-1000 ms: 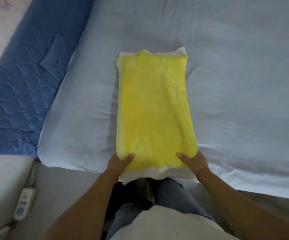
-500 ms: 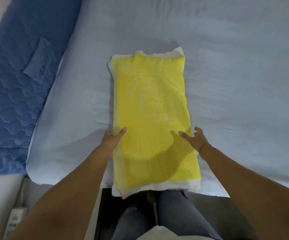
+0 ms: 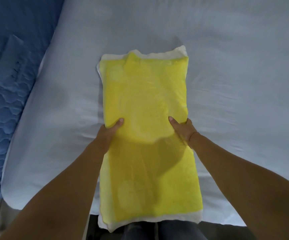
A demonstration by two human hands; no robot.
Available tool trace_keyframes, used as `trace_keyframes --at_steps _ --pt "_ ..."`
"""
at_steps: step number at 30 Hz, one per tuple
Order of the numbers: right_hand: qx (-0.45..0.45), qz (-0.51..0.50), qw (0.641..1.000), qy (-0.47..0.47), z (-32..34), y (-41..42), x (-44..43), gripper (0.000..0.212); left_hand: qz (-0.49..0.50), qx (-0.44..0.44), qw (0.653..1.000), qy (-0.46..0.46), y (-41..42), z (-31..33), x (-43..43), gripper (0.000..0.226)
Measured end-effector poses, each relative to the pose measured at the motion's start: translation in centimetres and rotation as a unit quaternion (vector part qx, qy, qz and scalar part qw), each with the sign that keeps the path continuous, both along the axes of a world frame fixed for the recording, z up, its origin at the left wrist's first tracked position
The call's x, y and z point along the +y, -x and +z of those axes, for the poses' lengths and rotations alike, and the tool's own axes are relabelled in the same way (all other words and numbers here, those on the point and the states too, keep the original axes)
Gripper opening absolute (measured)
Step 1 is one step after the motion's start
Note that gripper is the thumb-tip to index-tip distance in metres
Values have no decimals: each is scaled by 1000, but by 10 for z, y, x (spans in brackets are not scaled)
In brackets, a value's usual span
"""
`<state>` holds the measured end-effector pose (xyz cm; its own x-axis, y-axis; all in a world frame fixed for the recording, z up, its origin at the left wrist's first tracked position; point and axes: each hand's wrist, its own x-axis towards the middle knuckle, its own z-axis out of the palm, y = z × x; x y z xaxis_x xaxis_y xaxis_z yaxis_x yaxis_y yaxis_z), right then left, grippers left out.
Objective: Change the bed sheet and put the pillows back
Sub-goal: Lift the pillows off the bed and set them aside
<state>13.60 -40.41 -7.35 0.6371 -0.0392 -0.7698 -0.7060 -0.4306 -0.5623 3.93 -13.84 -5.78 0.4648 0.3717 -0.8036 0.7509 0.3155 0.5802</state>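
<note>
A person holds a yellow pillow [image 3: 145,94] by its long sides, the left hand [image 3: 110,131] and right hand [image 3: 183,131] each clamped on an edge with the thumb on top. The pillow lies lengthwise on the pale blue bed sheet [image 3: 235,84], its near end just overhanging the mattress edge. Dragged rather than lifted, it could rumple the smoothed sheet; released here, the overhanging end might slide it floorward. A blue quilted cover [image 3: 5,101] lies at left.

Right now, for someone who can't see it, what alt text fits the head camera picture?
A person's left hand and right hand grip the long sides of a yellow pillow, thumbs on top, as it lies lengthwise on a pale blue sheet. A blue quilted cover lies to the left.
</note>
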Motion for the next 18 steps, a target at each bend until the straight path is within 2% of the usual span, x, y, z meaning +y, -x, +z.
trace_keyframes --at_steps 2,7,11,14,15,18 --pt "5 11 1000 -26 2 -3 3 100 0 0 1000 3 -5 0 -5 84" --pt "-14 13 997 -79 19 -8 5 100 21 -2 1000 17 -12 14 -18 91" --pt "-34 -24 993 -114 38 -1 -3 73 26 -31 999 14 -6 33 -23 85" --pt "-37 -44 989 -138 60 15 -17 66 20 -43 998 31 6 52 -31 103" --pt "-35 -54 987 -145 66 22 -22 65 21 -43 998 42 10 58 -34 103" --pt "-32 -87 981 -169 88 46 -40 66 -1 -41 997 64 22 80 -47 85"
